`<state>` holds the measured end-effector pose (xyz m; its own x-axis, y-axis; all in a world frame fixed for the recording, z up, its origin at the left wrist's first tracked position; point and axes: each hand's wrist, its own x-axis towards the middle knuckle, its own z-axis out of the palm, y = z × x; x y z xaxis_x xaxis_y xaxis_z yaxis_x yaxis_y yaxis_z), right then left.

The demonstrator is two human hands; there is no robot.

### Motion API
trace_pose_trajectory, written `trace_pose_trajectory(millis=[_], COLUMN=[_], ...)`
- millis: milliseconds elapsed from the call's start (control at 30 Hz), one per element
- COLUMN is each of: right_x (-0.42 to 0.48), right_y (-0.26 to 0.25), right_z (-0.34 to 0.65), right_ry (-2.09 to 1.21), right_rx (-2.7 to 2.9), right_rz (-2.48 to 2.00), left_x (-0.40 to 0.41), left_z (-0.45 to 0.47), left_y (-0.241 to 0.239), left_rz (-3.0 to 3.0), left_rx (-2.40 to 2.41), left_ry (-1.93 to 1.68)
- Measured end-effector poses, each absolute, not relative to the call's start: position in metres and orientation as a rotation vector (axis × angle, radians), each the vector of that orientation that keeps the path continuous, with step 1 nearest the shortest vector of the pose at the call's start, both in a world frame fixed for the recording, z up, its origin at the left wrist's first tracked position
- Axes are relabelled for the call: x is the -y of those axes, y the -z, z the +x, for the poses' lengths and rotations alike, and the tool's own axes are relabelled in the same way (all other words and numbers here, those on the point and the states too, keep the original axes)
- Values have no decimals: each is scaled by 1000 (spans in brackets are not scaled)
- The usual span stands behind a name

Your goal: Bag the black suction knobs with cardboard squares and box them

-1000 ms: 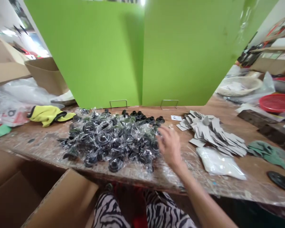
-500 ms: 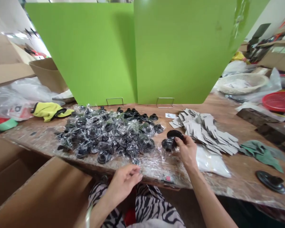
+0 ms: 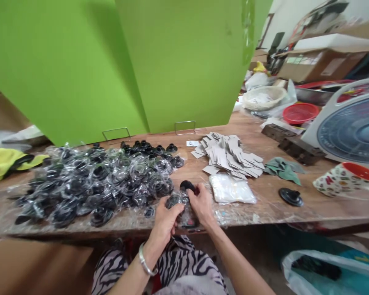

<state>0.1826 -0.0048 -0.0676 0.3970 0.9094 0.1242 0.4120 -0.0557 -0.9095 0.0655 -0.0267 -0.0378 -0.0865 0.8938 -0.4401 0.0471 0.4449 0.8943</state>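
Hands: The left hand [image 3: 165, 219] and right hand [image 3: 201, 205] curl closed together around a black disc fitting [image 3: 184, 192] in clear plastic wrap, just above the front of the bench [image 3: 249, 209].
Fitting: It sits between the hands, in front of the person's zebra-print trousers [image 3: 184, 266]. Its disc shows nearly edge-on at the top, closest to the right hand, while the wrapped lower part lies against the left hand's fingers [image 3: 176, 207]. No long axis can be made out.
Left: A heap of wrapped black fittings [image 3: 95, 184] lies just beside the left hand.
Right: Grey card pieces [image 3: 227, 153], a white plastic packet [image 3: 232, 188] and a loose black fitting [image 3: 290, 196] lie on the bench, with a box fan [image 3: 350, 131] beyond.
Hidden: Fingers cover most of the held fitting, so its shape is hard to make out, as is whether the hands hold one piece or two. The fan is cut off by the frame.
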Motion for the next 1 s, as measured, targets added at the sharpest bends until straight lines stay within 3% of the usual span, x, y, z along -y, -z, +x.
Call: trace_pose_trajectory(millis=[100, 367, 567, 733, 1000], right_x=[-1, -10, -65, -92, -56], right_y=[65, 39, 13, 16, 12], right_z=[204, 221, 255, 289, 283], right_ry=[-557, -288, 34, -14, 137], right_rx=[1286, 1604, 1570, 1626, 1897], right_rz=[-1728, -1819, -2147, -2379, -2112], left_x=[31, 66, 85, 96, 85], left_z=[52, 0, -28, -44, -40], left_y=[35, 38, 52, 60, 56], left_rz=[888, 438, 279, 299, 139], left_rx=[-1499, -917, -1010, -1053, -1097], left_ry=[-841, -828, -878, -927, -984])
